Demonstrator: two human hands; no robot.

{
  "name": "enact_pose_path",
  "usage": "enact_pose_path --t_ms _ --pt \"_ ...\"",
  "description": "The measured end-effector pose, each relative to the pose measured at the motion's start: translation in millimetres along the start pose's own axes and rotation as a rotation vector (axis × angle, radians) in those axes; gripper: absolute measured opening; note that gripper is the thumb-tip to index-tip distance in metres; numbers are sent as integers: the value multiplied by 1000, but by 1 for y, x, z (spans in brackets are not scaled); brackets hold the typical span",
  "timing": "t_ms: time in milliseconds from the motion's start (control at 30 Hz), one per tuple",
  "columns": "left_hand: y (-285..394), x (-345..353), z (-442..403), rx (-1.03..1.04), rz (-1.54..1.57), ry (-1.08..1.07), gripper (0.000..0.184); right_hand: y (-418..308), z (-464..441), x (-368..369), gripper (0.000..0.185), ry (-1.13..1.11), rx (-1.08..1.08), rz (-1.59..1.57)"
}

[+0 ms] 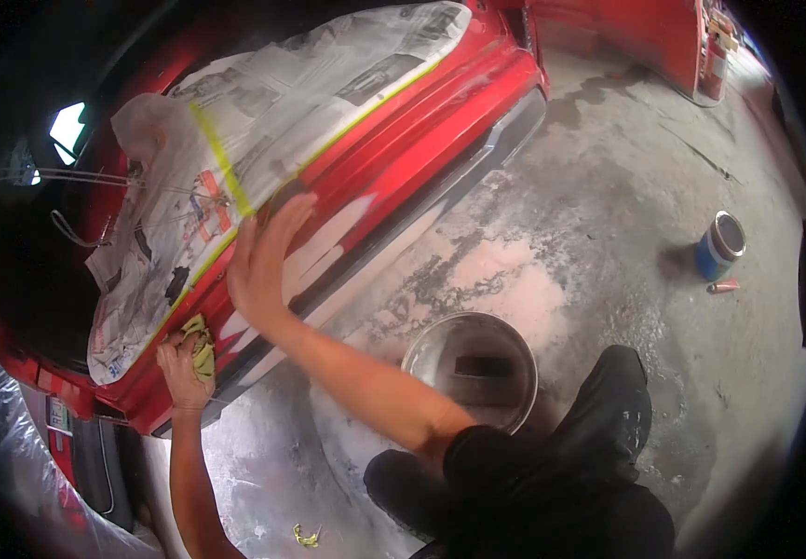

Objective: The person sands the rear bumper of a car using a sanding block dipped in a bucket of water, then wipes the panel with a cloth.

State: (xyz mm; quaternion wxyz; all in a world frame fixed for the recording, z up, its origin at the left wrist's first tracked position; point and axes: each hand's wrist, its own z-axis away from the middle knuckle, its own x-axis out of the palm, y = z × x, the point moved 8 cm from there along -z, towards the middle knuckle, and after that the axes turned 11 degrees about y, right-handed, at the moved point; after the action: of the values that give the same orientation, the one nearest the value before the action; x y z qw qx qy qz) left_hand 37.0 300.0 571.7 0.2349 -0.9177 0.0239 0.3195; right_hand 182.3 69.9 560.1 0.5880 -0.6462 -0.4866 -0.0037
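Along the red car panel [403,140], patches of pale filler show on the paint. My left hand [184,371] is closed around a crumpled yellow-green cloth [200,347] at the panel's lower left end. Farther up the panel, my right hand [270,261] lies against the red surface with its fingers stretched out, and a dark pad [285,194] shows beside the fingertips. Newspaper sheets [282,88] edged with yellow-green tape [365,119] cover the area above the panel.
A round basin [526,396] with a dark block [482,366] inside stands on the floor by my legs. At the right are a blue can [715,252] and a small reddish roll [724,287]. A fire extinguisher [715,74] is at the top right.
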Motion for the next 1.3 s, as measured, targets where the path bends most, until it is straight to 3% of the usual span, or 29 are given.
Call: enact_pose_path --t_ms 33,100,167,267,333,433,567,667,767,800,867,900,967,1000,1100,1133,1200,1300 --pt "1 1 4 -13 11 -15 50 6 -28 -1 72 151 -211 86" --pt "-4 3 10 -19 10 -50 54 49 -123 -8 73 207 -76 223" --pt "-6 7 10 -13 1 -26 55 41 -204 -30 75 53 271 284" --pt "-4 6 11 13 3 -7 55 63 -184 -16 77 140 102 334" --pt "-1 5 3 9 13 14 53 45 -105 -6 77 128 -167 246" --pt "0 3 0 -3 12 -12 53 38 -103 -8 77 113 -127 165" --pt "3 1 2 -18 21 -23 52 72 -250 -35 77 97 120 316" --pt "-4 6 15 31 -81 59 52 73 -267 -40 78 63 149 295" --pt "-6 8 14 0 -75 14 54 70 -148 -12 77 113 -86 209" --pt "-5 6 12 0 -54 8 54 52 -127 -19 79 42 -10 91" --pt "-3 5 9 -5 0 -10 55 67 -151 -23 76 43 116 70" --pt "-3 4 10 -25 17 -24 56 96 -187 -19 74 -5 -30 248" --pt "-4 5 11 -27 5 -9 56 107 -258 -45 72 -51 36 277" --pt "-4 5 11 -30 -4 3 56 82 -278 -58 72 -52 243 125" --pt "-11 9 18 -36 -32 -24 59 59 -242 -57 75 -187 117 126" --pt "-11 11 15 -49 -11 -39 61 93 -215 -42 76 -87 135 118" --pt "-8 9 13 -41 5 -5 57 60 -173 -47 78 -74 178 49" --pt "1 5 7 -20 6 23 56 61 -223 -55 79 -77 212 72"
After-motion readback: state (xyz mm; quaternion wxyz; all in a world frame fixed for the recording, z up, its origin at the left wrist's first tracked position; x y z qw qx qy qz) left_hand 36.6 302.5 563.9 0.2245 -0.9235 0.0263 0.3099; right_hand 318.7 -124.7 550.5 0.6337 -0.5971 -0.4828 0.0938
